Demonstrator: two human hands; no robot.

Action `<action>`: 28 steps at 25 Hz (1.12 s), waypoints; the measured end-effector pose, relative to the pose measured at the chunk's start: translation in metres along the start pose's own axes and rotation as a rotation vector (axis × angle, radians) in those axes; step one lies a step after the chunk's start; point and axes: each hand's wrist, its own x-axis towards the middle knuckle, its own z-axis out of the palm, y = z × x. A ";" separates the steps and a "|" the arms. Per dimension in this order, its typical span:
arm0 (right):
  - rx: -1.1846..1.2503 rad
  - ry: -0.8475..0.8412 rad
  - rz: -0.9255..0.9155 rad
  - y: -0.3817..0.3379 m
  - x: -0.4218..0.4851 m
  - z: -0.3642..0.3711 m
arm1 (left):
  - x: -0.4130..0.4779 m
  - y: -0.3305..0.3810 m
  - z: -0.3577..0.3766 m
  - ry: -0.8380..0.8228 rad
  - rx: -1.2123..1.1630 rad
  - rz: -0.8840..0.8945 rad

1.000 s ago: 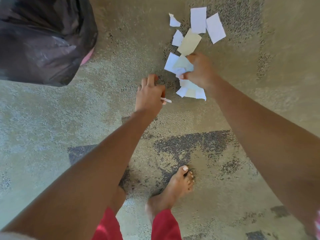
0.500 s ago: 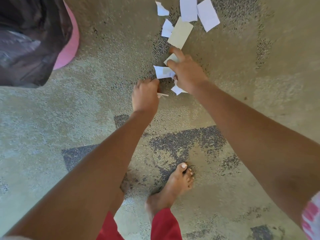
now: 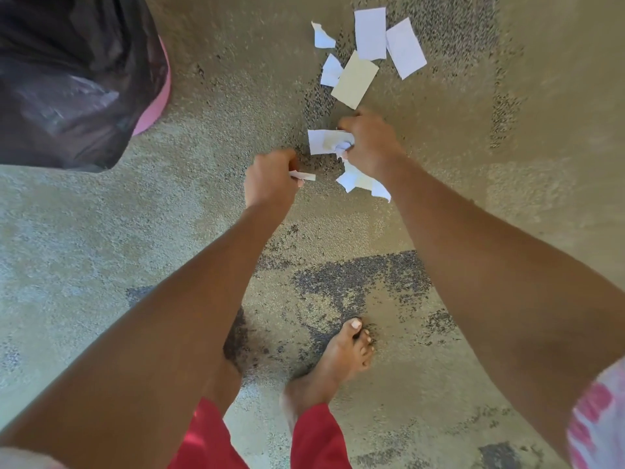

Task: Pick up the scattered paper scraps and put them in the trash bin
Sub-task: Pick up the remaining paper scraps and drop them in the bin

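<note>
Five paper scraps (image 3: 370,33) loose on the carpet (image 3: 101,231), far side, right of centre. Two white rectangles (image 3: 405,48) side by side at the far edge, a torn white bit (image 3: 323,35) off to their left, a smaller white piece (image 3: 330,70) nearer, its right edge touching a beige card (image 3: 354,79). Near corner of the beige card just beside the right hand (image 3: 370,143).

Right hand now: fingers curled tight, clutching a crumpled bunch of scraps (image 3: 326,142), white and beige mixed, poking out to the left of the fist, with more of it spilling out on the near side by the wrist.

Left hand (image 3: 270,179) just to the left and a touch nearer, fingers curled in, pinching one thin white strip (image 3: 302,176), free end pointing right toward the bunch. Hands near each other, not touching. Both over the carpet; cannot tell how high.

Trash bin (image 3: 159,96) over at the far left: pink rim showing on its right side, lined with a black bag (image 3: 67,79) bulging over most of it. Well apart from both hands and from the loose scraps.

Near side: one bare foot (image 3: 338,360) flat on a dark patch of carpet, red shorts (image 3: 314,434) at the near edge, a pink-and-white sleeve (image 3: 598,418) at the near right.
</note>
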 end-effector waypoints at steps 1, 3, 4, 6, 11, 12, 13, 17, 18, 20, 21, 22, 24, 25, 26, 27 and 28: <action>0.051 0.020 0.015 -0.002 -0.003 -0.003 | -0.001 -0.003 -0.005 0.008 -0.032 -0.011; 0.173 0.070 0.043 -0.005 -0.010 -0.011 | -0.006 -0.007 -0.016 0.025 -0.089 -0.020; 0.235 0.096 0.058 -0.007 -0.014 -0.017 | -0.009 -0.008 -0.022 0.039 -0.113 -0.021; 0.331 0.144 0.087 -0.013 -0.024 -0.029 | -0.016 -0.008 -0.035 0.067 -0.159 -0.013; 0.469 0.241 0.118 -0.035 -0.045 -0.058 | -0.034 0.001 -0.080 0.125 -0.247 0.041; 0.509 0.257 0.125 -0.043 -0.049 -0.065 | -0.038 0.005 -0.092 0.143 -0.258 0.053; 0.546 0.275 0.128 -0.051 -0.052 -0.074 | -0.041 0.008 -0.103 0.161 -0.265 0.062; 0.618 0.337 0.107 -0.092 -0.067 -0.117 | -0.054 0.023 -0.153 0.243 -0.307 0.109; 0.647 0.363 0.094 -0.103 -0.071 -0.128 | -0.057 0.028 -0.165 0.272 -0.298 0.129; 0.735 0.420 0.078 -0.125 -0.077 -0.147 | -0.064 0.035 -0.191 0.315 -0.273 0.200; 0.776 0.446 0.076 -0.136 -0.081 -0.157 | -0.067 0.039 -0.204 0.336 -0.265 0.244; 0.813 0.472 0.080 -0.146 -0.085 -0.166 | -0.071 0.042 -0.217 0.359 -0.255 0.289; 0.881 0.521 0.082 -0.165 -0.089 -0.181 | -0.078 0.046 -0.240 0.409 -0.235 0.361; 0.899 0.540 0.076 -0.174 -0.092 -0.188 | -0.081 0.045 -0.252 0.427 -0.232 0.377; 0.906 0.558 0.066 -0.185 -0.093 -0.194 | -0.082 0.042 -0.263 0.445 -0.233 0.384; 0.902 0.568 0.055 -0.195 -0.095 -0.200 | -0.083 0.037 -0.274 0.463 -0.235 0.382; 0.894 0.570 0.044 -0.206 -0.096 -0.206 | -0.083 0.031 -0.283 0.483 -0.236 0.370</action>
